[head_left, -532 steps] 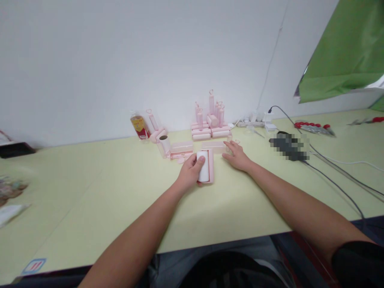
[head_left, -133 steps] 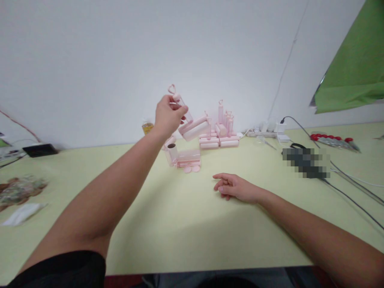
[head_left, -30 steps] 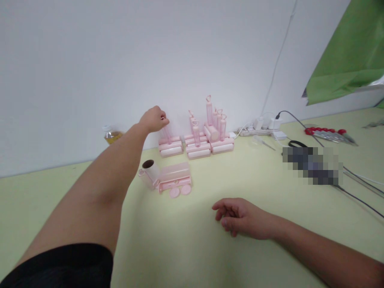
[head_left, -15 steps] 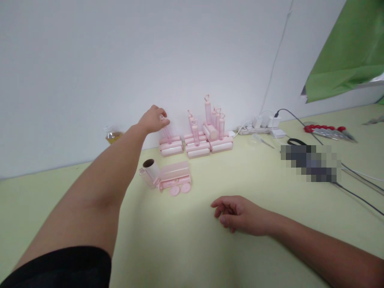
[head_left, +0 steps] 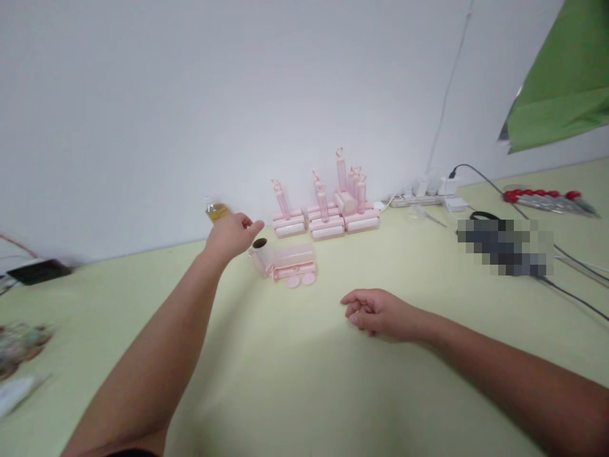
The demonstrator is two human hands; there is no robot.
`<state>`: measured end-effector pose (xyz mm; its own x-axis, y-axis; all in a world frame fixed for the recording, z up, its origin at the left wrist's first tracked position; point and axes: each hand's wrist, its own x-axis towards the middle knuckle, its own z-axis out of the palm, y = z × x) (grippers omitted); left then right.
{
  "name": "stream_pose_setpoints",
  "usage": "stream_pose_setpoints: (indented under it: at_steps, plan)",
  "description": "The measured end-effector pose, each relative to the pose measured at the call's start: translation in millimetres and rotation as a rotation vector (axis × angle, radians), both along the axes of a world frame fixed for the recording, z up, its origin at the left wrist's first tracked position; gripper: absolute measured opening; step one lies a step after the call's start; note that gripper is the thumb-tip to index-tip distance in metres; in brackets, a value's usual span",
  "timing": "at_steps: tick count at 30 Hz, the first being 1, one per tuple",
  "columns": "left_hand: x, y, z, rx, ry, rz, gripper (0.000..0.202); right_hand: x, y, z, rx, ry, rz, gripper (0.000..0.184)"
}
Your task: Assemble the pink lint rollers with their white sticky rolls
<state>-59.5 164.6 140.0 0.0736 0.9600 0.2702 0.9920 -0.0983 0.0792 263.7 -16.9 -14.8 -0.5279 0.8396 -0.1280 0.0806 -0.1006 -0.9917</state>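
Observation:
My left hand (head_left: pixel 233 233) is in the air, open with thumb and fingers apart and nothing in them. It is just left of a white sticky-paper roll (head_left: pixel 261 256), which stands on end. Beside that roll lie a clear pink handle (head_left: pixel 259 266), a pale pink cover (head_left: pixel 292 255), an opened pink roller body (head_left: pixel 295 271) and two round pink caps (head_left: pixel 301 280). Several pink lint rollers (head_left: pixel 327 228) stand by the wall with their handles up. Over the yellow-green tabletop my right hand (head_left: pixel 373 311) hovers or rests, fingers loosely curled, holding nothing.
Behind my left hand is a bottle of yellow liquid (head_left: pixel 216 209). A power strip (head_left: pixel 416 200) with chargers lies along the wall. To the right are red-handled tools (head_left: pixel 547 198) and a blurred dark object with cables. At left sits a black device (head_left: pixel 39 271).
My left hand has let go of a lint roller handle at the wall and drawn back from it. The view has shifted left. My right hand keeps about the same pose.

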Motion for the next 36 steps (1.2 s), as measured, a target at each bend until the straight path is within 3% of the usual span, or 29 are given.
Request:
stream_pose_setpoints:
  at_steps: [4, 11, 13, 16, 19, 22, 24, 26, 29, 31, 33, 36]
  plan:
    - [-13, -35, -17.1, -0.081, -0.079, 0.142, 0.07, 0, -12, 4.1, 0.042, -0.031, 0.009, 0.045]
    - [7, -49, -25.0, -0.143, -0.093, 0.057, 0.079, 5, -30, 10.6, 0.107, -0.06, 0.018, 0.042]
    - [16, -48, -24.0, -0.154, -0.091, 0.048, 0.073, 7, -33, 12.8, 0.113, -0.066, 0.015, 0.042]
    - [26, -47, -13.9, -0.143, -0.084, 0.04, 0.055, 8, -35, 15.5, 0.117, -0.064, 0.008, 0.043]
    - [34, -53, 10.1, -0.079, -0.073, 0.023, 0.053, 7, -34, 15.2, 0.131, -0.051, -0.007, 0.044]
    - [50, -79, 34.8, 0.029, -0.06, -0.004, 0.057, 4, -33, 14.2, 0.184, -0.034, -0.077, 0.048]
    - [70, -110, 39.7, 0.108, -0.068, -0.093, 0.053, 3, -34, 16.2, 0.265, -0.024, -0.17, 0.053]
    - [94, -147, 29.5, 0.044, -0.157, -0.292, 0.048, 2, -37, 21.0, 0.357, -0.013, -0.247, 0.062]
    - [124, -194, -10.2, -0.104, -0.384, -0.554, 0.038, 0, -44, 29.2, 0.481, -0.033, -0.258, 0.07]
    - [130, -208, -42.6, -0.094, -0.505, -0.557, 0.04, -2, -47, 31.2, 0.532, -0.096, -0.278, 0.058]
    - [124, -207, -70.8, -0.095, -0.517, -0.539, 0.041, -4, -47, 29.9, 0.544, -0.162, -0.339, 0.043]
    - [103, -194, -98.1, -0.103, -0.197, -0.433, 0.048, -5, -43, 26.1, 0.51, -0.186, -0.411, 0.035]
